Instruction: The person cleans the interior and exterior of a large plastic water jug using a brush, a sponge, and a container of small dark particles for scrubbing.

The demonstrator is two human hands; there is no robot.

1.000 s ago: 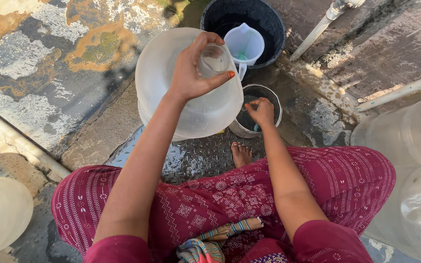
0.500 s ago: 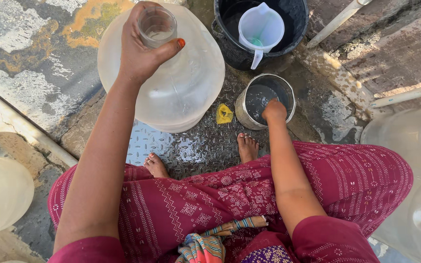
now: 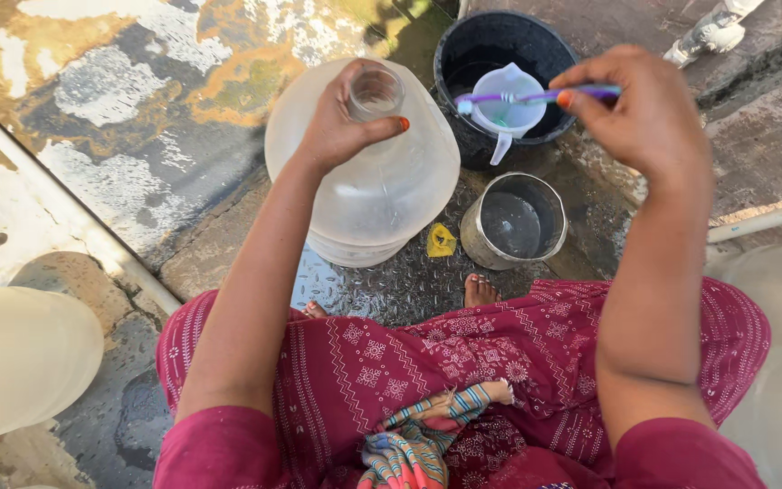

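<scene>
1. Translucent plastic makes up the large water jug (image 3: 368, 195), which is standing on the wet patterned metal plate (image 3: 382, 290) just in front of the person's knees, its narrow open neck (image 3: 376, 93) pointing up toward the camera.
2. Gripping that neck is the left hand (image 3: 337, 122), its fingers and thumb curling tightly around the rim, so the hand is closing fully on the jug.
3. To the right of the jug, and raised above it, the right hand (image 3: 640, 113) is pinching a thin purple-handled brush (image 3: 536, 94) between thumb and fingertips; the brush is lying roughly level, its head pointing back toward the jug's neck.
4. Just beside the jug's lower right edge, a small steel pot (image 3: 510, 222) holding water is sitting on the same plate.
5. Between the jug and the pot, a crumpled yellow wrapper (image 3: 441, 240) is lying on the plate.
6. Behind the pot, to the upper right of the jug, a black bucket (image 3: 463, 54) is standing with a pale blue-white scoop cup (image 3: 504, 109) inside it.
7. Near the jug's base, bare toes (image 3: 480, 290) are peeking out from under the red patterned garment (image 3: 463, 362).
8. Well to the left of the jug, another pale container (image 3: 20, 353) is lying at the picture's edge.
</scene>
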